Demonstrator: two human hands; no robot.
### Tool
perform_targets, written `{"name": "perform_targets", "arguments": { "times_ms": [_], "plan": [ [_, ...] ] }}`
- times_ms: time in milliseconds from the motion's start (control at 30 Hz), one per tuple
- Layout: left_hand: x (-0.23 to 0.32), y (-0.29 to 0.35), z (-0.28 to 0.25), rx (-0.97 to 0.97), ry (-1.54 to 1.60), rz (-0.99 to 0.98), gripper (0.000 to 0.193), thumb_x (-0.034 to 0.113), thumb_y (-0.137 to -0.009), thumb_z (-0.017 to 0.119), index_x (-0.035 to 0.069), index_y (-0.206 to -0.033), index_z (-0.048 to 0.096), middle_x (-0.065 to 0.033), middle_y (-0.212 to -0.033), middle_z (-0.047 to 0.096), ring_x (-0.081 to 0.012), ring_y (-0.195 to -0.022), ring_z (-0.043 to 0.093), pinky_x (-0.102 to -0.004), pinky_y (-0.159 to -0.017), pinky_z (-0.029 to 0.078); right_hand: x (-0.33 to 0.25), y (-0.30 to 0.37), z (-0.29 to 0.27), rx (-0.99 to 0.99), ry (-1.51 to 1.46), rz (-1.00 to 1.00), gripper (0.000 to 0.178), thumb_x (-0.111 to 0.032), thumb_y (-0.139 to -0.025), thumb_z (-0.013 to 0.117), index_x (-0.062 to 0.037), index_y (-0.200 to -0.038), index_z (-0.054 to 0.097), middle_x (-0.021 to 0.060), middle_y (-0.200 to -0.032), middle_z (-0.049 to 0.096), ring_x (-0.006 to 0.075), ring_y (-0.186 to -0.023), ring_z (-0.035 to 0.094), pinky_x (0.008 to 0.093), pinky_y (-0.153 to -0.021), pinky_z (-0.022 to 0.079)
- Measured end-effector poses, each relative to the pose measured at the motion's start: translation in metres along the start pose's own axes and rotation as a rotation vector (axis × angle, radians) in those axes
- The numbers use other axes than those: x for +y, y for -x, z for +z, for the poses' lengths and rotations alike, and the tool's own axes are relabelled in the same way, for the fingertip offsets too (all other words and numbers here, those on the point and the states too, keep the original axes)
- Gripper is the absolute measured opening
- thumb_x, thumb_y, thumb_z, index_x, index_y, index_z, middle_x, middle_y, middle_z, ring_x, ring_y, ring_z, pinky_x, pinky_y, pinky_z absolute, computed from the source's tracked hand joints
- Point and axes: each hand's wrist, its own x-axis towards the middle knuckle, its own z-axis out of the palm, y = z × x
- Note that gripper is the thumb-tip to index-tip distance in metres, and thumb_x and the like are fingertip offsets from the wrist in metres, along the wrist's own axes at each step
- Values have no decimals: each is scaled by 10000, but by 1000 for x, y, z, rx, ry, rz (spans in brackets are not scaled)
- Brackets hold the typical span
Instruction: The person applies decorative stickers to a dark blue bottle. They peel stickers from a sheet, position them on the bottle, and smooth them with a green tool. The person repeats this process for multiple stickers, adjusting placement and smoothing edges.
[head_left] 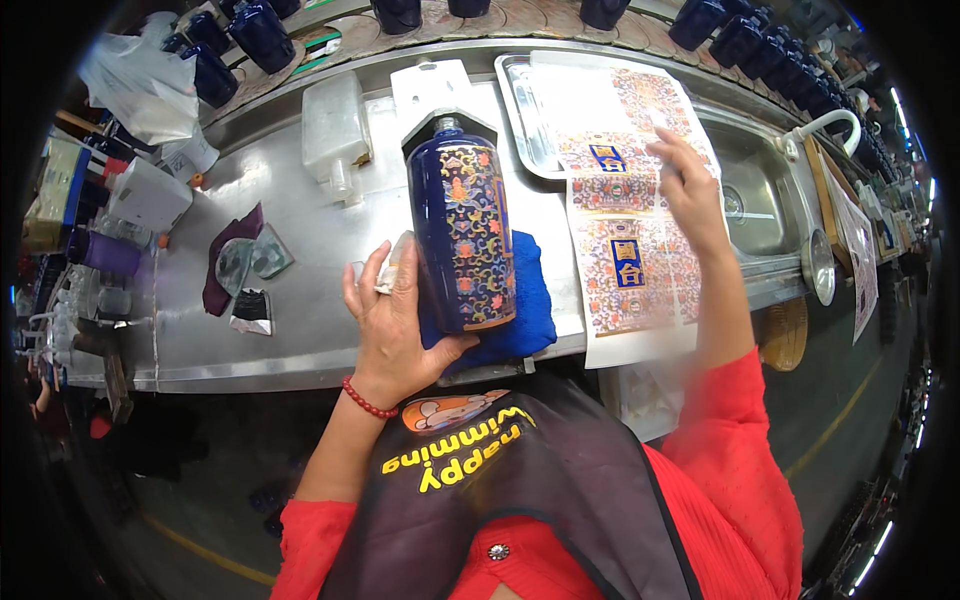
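A dark blue bottle (462,240) with a colourful floral pattern lies on a folded blue cloth (535,290), its neck against a grey angled rest (485,128). My left hand (392,325) is spread open along the bottle's left side, thumb by its base and index finger beside its wall. Something white is wrapped round one finger. To the right, my right hand (690,185) hovers over or touches a printed sheet (625,310) of floral panels with blue labels. Its fingers are apart and slightly bent, with nothing visible in them. The sheet partly covers a metal tray (515,100).
A clear squarish container (333,125) stands left of the bottle. Farther left lie a purple cloth (215,285) and grey scraper-like pieces (268,250). A sink (765,190) with a white tap (835,125) is at right. Several blue bottles (262,38) line the back.
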Motion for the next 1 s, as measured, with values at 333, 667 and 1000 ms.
{"name": "perform_targets", "arguments": {
  "times_ms": [333, 667, 1000],
  "plan": [
    [14, -8, -12, 43, -250, 67, 1013, 587, -758, 764, -82, -1453, 454, -181, -1253, 627, -388, -1401, 387, -665, -1170, 81, 199, -158, -16, -38, 801, 383, 549, -465, -931, 646, -16, -1246, 681, 265, -1301, 633, 395, -1235, 599, 434, -1035, 467],
    [-2, -2, 14, 80, -83, 38, 1135, 604, -747, 799, -82, -1515, 323, -261, -1420, 520, -432, -1357, 447, -626, -1177, 150, 247, -220, -16, -94, 819, 367, 700, -682, -777, 727, -9, -968, 745, 153, -862, 751, 298, -919, 729, 401, -840, 534],
    [-3, -1, 18, 104, -76, 41, 1004, 539, -838, 733, -79, -1512, 317, -262, -1450, 493, -453, -1360, 434, -625, -1183, 152, 222, -206, -23, 23, 831, 228, 237, -289, -843, 745, -83, -948, 694, 105, -1039, 682, 325, -1045, 645, 437, -859, 532]
  ]
}}
